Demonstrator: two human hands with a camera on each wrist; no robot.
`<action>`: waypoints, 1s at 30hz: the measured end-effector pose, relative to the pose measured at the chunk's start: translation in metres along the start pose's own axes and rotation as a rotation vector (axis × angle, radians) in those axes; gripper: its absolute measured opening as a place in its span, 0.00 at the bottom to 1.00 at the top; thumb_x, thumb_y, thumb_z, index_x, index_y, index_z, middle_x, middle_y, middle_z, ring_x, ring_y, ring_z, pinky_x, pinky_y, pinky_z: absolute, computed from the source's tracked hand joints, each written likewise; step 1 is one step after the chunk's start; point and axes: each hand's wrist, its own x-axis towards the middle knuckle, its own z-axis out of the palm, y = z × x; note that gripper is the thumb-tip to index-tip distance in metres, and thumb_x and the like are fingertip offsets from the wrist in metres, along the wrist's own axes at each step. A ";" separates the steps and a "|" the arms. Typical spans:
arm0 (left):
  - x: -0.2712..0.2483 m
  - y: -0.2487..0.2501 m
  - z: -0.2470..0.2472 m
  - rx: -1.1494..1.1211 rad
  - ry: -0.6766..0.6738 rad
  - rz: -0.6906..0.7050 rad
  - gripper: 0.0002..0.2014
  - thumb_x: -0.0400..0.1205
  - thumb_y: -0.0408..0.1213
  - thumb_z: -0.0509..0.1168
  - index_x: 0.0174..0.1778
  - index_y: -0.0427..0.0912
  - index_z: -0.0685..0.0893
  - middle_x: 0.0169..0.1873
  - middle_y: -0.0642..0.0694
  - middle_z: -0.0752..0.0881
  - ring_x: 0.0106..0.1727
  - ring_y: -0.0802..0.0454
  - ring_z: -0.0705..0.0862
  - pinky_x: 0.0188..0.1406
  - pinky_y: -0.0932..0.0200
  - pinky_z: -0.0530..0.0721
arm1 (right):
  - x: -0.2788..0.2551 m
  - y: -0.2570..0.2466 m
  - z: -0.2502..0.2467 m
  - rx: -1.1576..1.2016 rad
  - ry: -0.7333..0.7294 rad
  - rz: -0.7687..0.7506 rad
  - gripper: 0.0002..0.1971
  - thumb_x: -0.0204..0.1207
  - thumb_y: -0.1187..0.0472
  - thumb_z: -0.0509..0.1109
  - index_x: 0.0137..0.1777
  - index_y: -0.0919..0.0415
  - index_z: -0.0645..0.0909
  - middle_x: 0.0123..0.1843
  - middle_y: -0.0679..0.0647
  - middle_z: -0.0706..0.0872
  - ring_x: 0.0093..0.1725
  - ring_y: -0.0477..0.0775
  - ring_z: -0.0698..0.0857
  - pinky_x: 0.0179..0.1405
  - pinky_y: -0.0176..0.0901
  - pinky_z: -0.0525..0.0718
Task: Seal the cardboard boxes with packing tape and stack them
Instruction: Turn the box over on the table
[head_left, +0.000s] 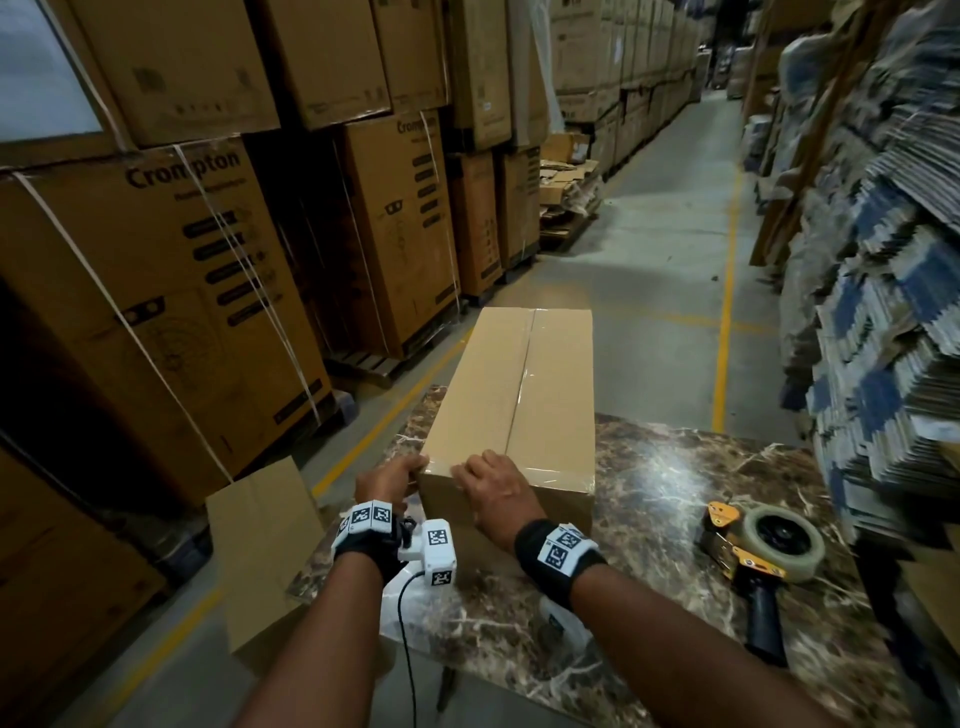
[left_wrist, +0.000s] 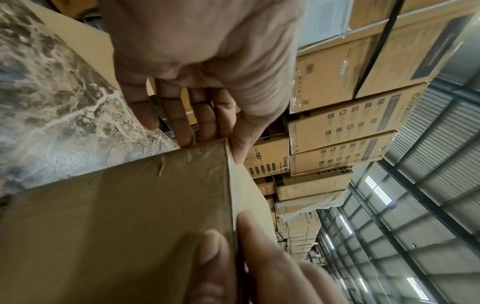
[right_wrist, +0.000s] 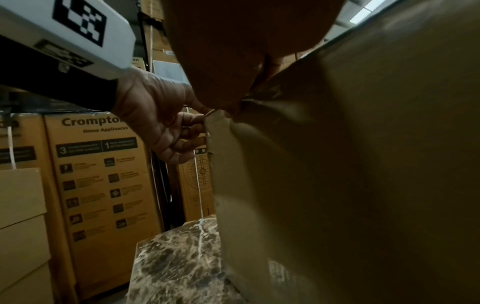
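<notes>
Cardboard, one box (head_left: 511, 400) lay lengthways on the marbled worktop (head_left: 670, 499), clear tape along its seam. The left hand (head_left: 387, 480) pinched its near left corner; the right hand (head_left: 496, 493) pressed flat fingers on the near edge. Pressed unevenly, the tape end might wrinkle or lift. A tape dispenser (head_left: 753, 551) sat well apart, amid warehouse stacks (head_left: 171, 291).

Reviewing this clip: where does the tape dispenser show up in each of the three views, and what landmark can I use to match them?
Head: the tape dispenser lies on the marble table, lower right, apart from both hands.
Left wrist: not in this picture.
Right wrist: not in this picture.
Shared landmark: the near left top corner of the cardboard box, where the left hand grips it, shows in all three views.
</notes>
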 end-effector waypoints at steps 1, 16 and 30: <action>-0.001 0.001 0.000 -0.012 -0.012 -0.008 0.12 0.71 0.35 0.82 0.47 0.36 0.91 0.40 0.42 0.94 0.41 0.47 0.92 0.36 0.56 0.79 | -0.001 0.004 -0.001 -0.005 0.019 -0.007 0.19 0.70 0.65 0.81 0.61 0.58 0.87 0.47 0.54 0.86 0.46 0.54 0.81 0.47 0.48 0.84; -0.009 0.000 0.003 -0.041 -0.102 -0.006 0.03 0.80 0.32 0.75 0.44 0.38 0.88 0.40 0.43 0.89 0.42 0.49 0.86 0.33 0.53 0.74 | -0.075 0.108 -0.045 0.032 0.217 -0.021 0.21 0.84 0.40 0.66 0.49 0.57 0.90 0.39 0.51 0.83 0.40 0.52 0.77 0.38 0.46 0.79; 0.009 -0.011 -0.002 0.027 0.030 0.027 0.17 0.66 0.44 0.85 0.46 0.41 0.93 0.35 0.47 0.94 0.40 0.48 0.93 0.39 0.54 0.87 | -0.112 0.140 -0.051 0.224 0.175 -0.023 0.17 0.85 0.51 0.71 0.66 0.61 0.89 0.64 0.59 0.88 0.61 0.61 0.85 0.55 0.55 0.89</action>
